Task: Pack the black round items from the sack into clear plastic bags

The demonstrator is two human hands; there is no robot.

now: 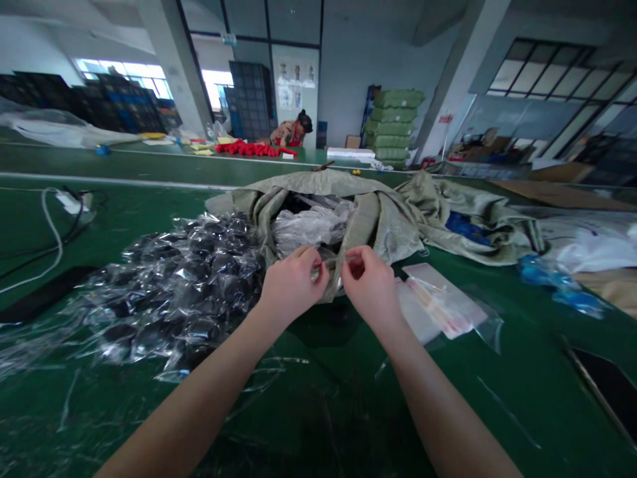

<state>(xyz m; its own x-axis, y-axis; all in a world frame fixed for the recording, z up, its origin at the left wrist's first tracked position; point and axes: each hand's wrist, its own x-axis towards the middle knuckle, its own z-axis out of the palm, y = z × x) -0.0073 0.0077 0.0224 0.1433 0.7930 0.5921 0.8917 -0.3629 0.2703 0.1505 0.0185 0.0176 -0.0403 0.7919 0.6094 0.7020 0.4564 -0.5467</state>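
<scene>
Centrally, both hands meet close together above the green tabletop [298, 425], in front of an open grey-green woven sack [365, 216] with whitish translucent plastic [313, 226] bunched in its mouth. On the left hand [293, 282], thumb and index finger curl towards each other in a pinch pose; the right hand [371, 282] mirrors it, just beside. Some shiny clear plastic film [339, 284] shows between them, though I cannot tell whether either hand's fingers actually grasp it.

Left of the sack, and near the left hand, lies a broad heap of rounded black items in clear plastic wrappers [192, 272]. Flat clear plastic bags with pinkish edges [438, 299] lie overlapping beside the right wrist. A dark flat phone [607, 385] sits farther right, well apart. Across the room, a person [286, 131] leans over a row of bright red objects [249, 147].
</scene>
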